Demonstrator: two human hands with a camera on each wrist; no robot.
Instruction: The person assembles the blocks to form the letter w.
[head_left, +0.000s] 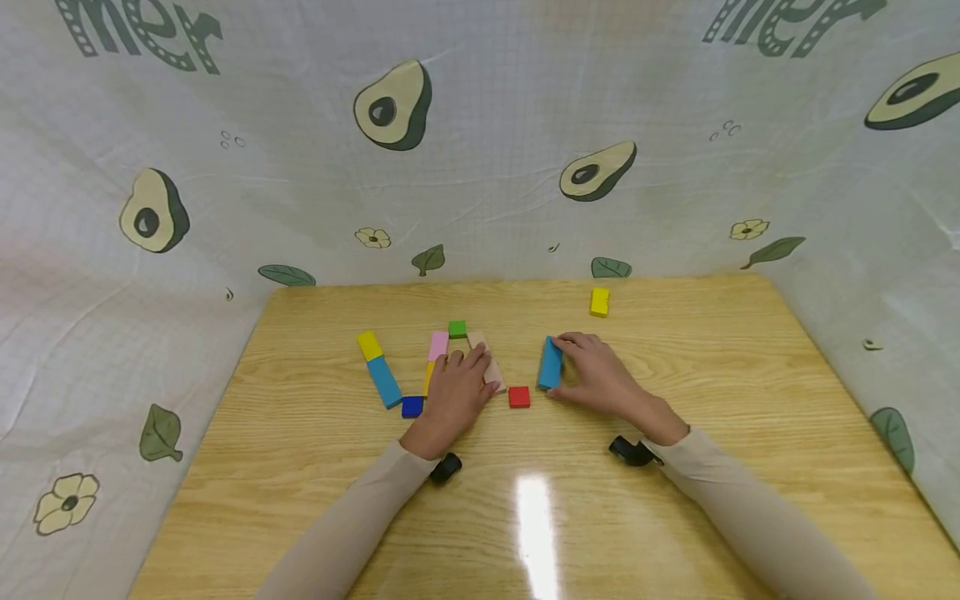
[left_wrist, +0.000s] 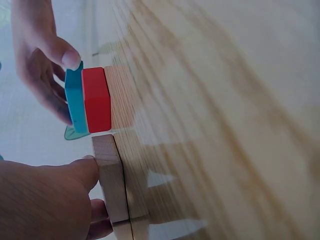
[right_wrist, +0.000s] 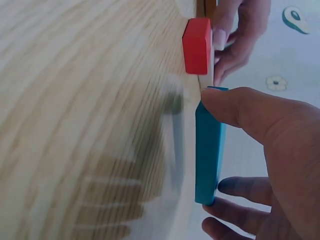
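My right hand [head_left: 600, 375] pinches a long blue block [head_left: 551, 363] by its ends, thumb at the near end and fingers at the far end. In the right wrist view this block [right_wrist: 209, 150] shows lengthwise; whether it touches the table I cannot tell. My left hand [head_left: 453, 392] holds a pale wooden block [head_left: 492, 377], its thumb by the near end in the left wrist view. Between the hands lies a red block [head_left: 519, 397]. Beyond the left hand are a pink block [head_left: 438, 346] and a green one [head_left: 457, 329]; an orange-yellow block [head_left: 428, 379] is partly hidden by it.
Left of the hands, a yellow block [head_left: 370, 345] meets a blue block [head_left: 385, 382] in a slanted line, with a dark blue block [head_left: 412, 407] at its near end. Another yellow block [head_left: 599, 302] lies near the table's back edge. A patterned cloth [head_left: 487, 208] surrounds the wooden table.
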